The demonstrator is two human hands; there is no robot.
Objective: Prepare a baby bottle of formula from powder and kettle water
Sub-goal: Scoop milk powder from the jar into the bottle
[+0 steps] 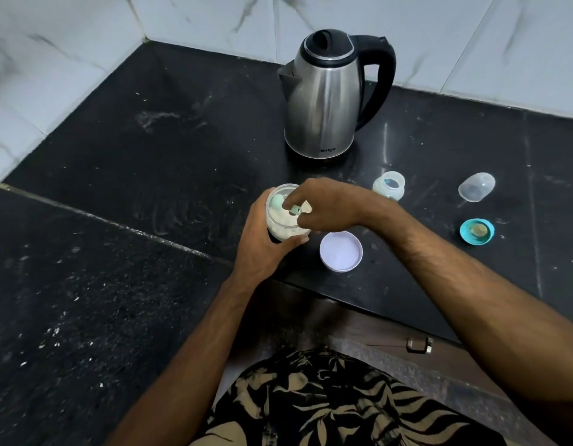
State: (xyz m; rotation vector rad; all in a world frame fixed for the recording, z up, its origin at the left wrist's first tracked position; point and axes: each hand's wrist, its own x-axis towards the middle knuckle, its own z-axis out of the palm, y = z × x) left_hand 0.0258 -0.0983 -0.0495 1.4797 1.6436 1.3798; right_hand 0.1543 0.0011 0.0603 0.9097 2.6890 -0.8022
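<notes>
My left hand (262, 239) grips a clear jar of white formula powder (286, 228), held just above the black counter (149, 149). My right hand (327, 204) reaches over the jar's open mouth and pinches the handle of a pale green scoop (277, 202) that lies inside. The jar's white lid (341, 251) rests upside down to the right. An open baby bottle (389, 185) stands behind my right wrist. A steel kettle (327, 98) with a black handle stands at the back.
The bottle's clear cap (476, 187) lies on its side at the right, and the teal ring with its teat (477, 231) sits just in front of it. White marble-tiled walls close the counter's back. The counter's front edge runs below the lid, above a cabinet handle (420, 345).
</notes>
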